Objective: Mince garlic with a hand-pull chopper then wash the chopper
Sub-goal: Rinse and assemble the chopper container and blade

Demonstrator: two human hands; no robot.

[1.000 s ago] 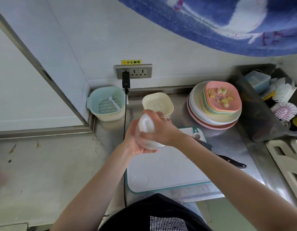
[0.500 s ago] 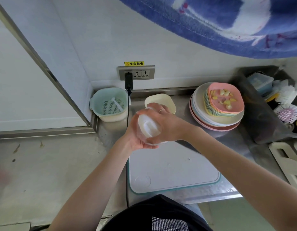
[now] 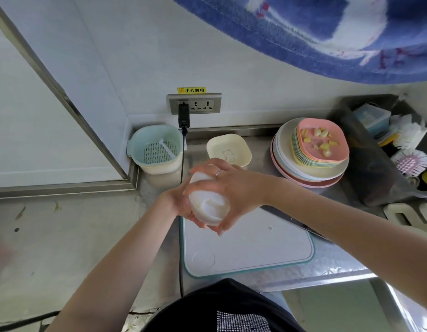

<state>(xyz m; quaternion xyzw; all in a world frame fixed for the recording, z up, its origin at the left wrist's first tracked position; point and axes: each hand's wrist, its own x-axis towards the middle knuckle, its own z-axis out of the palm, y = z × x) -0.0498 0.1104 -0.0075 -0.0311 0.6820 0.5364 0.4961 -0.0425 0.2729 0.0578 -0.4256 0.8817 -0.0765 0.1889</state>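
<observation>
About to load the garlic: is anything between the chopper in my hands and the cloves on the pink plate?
Nothing visible. Both the left hand and right hand hold the chopper; bare counter lies between it and the garlic.

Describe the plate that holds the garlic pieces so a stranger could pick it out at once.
Start at the wall socket and look right along the steel counter to the tall stack of plates beside the dark bin. The pink plate sits on top of that stack. It alone is pink, squarish and carries pale garlic pieces.
</observation>
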